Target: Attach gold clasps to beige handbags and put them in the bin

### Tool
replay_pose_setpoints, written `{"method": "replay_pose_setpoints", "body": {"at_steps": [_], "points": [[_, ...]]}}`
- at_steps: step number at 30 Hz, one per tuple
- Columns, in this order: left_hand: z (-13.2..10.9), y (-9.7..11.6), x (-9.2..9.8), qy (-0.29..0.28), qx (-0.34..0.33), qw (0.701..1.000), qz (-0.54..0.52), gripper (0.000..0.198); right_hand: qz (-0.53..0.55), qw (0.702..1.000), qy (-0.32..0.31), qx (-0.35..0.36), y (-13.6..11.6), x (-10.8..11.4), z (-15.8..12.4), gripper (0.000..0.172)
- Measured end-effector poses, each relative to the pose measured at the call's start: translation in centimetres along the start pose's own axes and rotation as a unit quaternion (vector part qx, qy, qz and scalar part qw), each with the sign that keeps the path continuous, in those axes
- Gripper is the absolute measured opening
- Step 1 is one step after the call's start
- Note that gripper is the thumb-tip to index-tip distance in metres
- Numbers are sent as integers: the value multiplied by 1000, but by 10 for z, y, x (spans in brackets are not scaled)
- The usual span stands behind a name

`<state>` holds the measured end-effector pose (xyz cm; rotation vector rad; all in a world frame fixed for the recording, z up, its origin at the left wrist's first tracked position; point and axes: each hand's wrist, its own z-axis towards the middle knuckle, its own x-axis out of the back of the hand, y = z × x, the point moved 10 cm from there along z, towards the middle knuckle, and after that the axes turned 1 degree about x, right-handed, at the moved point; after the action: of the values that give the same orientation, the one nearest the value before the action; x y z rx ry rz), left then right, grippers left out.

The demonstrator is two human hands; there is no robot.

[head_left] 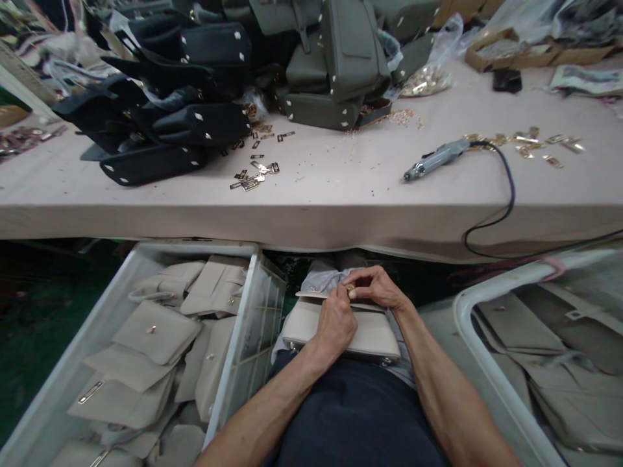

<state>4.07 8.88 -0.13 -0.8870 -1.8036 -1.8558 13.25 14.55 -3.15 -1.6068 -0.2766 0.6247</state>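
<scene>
One beige bag (374, 334) lies across our lap, below the near edge of the table, its flap raised on the side away from us. With our right hand (377, 287) we pinch a small gold-coloured fitting (350, 290) between thumb and fingertips at the flap. We hold our left hand (337, 322) over the bag, its fingers bent together and meeting the right fingertips; we cannot tell whether they clamp the flap or the fitting. To our left we have a white crate (195, 249) of beige bags (156, 331); to our right, a pale bin (466, 301) of similar bags (520, 324). On the covered table (316, 178) ahead we see a grey powered screwdriver (435, 160) with a dark cable (510, 188), loose metal plates (256, 178), black bags (204, 123) and, beside these, olive-grey bags (357, 55).
</scene>
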Motion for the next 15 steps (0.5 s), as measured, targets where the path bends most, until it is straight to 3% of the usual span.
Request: {"method": "replay_pose_setpoints", "body": {"at_steps": [6,15], "points": [[0,-1,-7,-22,17,993,111,60,-34,998,43,6,2,8,-5,37],[3,1,2,21,-32,999,33,43,-32,998,46,14,5,7,-6,34]]}}
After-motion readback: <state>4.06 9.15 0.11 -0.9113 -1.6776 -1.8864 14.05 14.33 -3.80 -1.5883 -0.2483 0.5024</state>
